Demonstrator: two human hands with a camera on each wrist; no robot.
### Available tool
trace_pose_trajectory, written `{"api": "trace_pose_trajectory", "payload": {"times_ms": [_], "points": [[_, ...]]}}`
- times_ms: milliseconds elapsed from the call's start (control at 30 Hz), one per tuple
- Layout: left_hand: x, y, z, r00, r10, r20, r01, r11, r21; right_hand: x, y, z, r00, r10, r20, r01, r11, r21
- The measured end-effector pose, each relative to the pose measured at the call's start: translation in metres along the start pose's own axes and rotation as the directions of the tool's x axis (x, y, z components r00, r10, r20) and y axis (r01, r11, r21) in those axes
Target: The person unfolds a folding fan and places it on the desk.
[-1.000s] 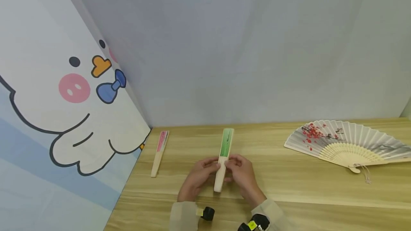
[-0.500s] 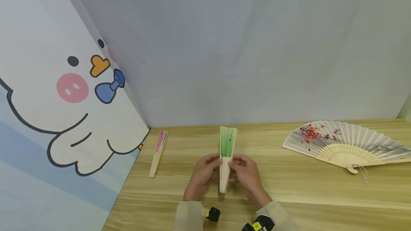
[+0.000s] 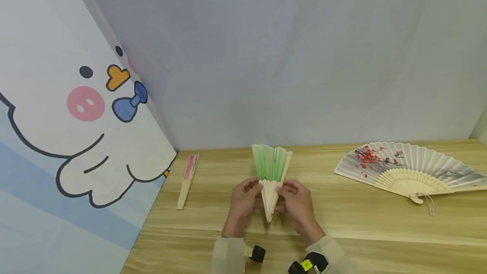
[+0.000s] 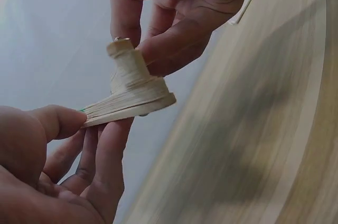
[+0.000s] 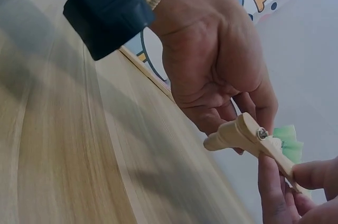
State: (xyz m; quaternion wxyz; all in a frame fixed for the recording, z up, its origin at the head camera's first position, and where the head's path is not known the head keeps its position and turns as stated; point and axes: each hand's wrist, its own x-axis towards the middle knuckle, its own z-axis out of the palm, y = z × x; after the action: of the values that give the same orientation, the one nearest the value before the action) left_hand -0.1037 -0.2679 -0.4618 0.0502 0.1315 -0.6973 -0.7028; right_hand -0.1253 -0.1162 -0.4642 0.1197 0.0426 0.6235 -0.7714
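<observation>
A green folding fan (image 3: 271, 164) is held partly spread above the table, its pale ribs narrowing to a point toward the person. My left hand (image 3: 242, 203) pinches the fan's left side between thumb and fingers. On the opposite edge, my right hand (image 3: 299, 204) pinches the other outer rib. In the left wrist view, the fan's stacked rib ends (image 4: 140, 89) sit between the left hand (image 4: 79, 166) and the right hand. A metal pivot (image 5: 262, 133) shows at the fan's base in the right wrist view. Fingers behind the fan are partly hidden.
A folded pink fan (image 3: 188, 182) lies on the wooden table (image 3: 365, 231) to the left. An open white fan with red blossoms (image 3: 411, 172) and a tassel lies at the right. A cartoon-printed panel (image 3: 49, 138) stands at left; a grey cloth backdrop (image 3: 289, 58) stands behind.
The green fan was folded into a narrow stick and has now opened into a small wedge. Both hands have drifted slightly right. The other two fans have stayed in place.
</observation>
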Motion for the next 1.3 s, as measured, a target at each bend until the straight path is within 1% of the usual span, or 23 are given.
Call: {"api": "trace_pose_trajectory", "payload": {"times_ms": [133, 233, 333, 433, 533, 767, 933, 1133, 1300], "points": [[0.000, 0.000, 0.004, 0.998, 0.009, -0.060, -0.010, 1.000, -0.013, 0.000, -0.003, -0.003, 1.000, 0.001, -0.029, -0.001, 1.000, 0.023], [0.000, 0.000, 0.007, 0.994, 0.012, -0.113, -0.016, 0.999, -0.029, 0.000, -0.004, -0.005, 0.999, 0.006, -0.044, -0.004, 0.998, 0.057], [-0.001, 0.001, 0.010, 0.987, 0.003, -0.159, -0.014, 0.998, -0.067, 0.001, -0.004, -0.006, 0.998, 0.011, -0.056, -0.007, 0.997, 0.077], [-0.003, 0.000, 0.013, 0.982, -0.016, -0.188, -0.004, 0.994, -0.106, 0.002, -0.002, -0.006, 0.998, 0.016, -0.067, -0.011, 0.997, 0.079], [-0.005, 0.000, 0.015, 0.980, -0.031, -0.197, 0.003, 0.990, -0.139, 0.002, -0.002, -0.007, 0.997, 0.023, -0.077, -0.016, 0.997, 0.079], [-0.005, -0.001, 0.018, 0.977, -0.018, -0.214, -0.027, 0.978, -0.205, 0.002, -0.006, -0.009, 0.997, 0.018, -0.081, -0.009, 0.994, 0.109], [-0.005, -0.001, 0.021, 0.973, -0.049, -0.227, -0.010, 0.967, -0.253, 0.003, -0.007, -0.011, 0.995, 0.020, -0.098, -0.007, 0.992, 0.127], [-0.005, -0.001, 0.025, 0.971, -0.057, -0.232, -0.018, 0.951, -0.310, 0.003, -0.009, -0.013, 0.994, 0.010, -0.108, 0.012, 0.980, 0.199], [-0.004, -0.001, 0.029, 0.964, -0.074, -0.257, -0.024, 0.932, -0.361, 0.004, -0.010, -0.015, 0.990, 0.015, -0.137, 0.019, 0.970, 0.244]]}}
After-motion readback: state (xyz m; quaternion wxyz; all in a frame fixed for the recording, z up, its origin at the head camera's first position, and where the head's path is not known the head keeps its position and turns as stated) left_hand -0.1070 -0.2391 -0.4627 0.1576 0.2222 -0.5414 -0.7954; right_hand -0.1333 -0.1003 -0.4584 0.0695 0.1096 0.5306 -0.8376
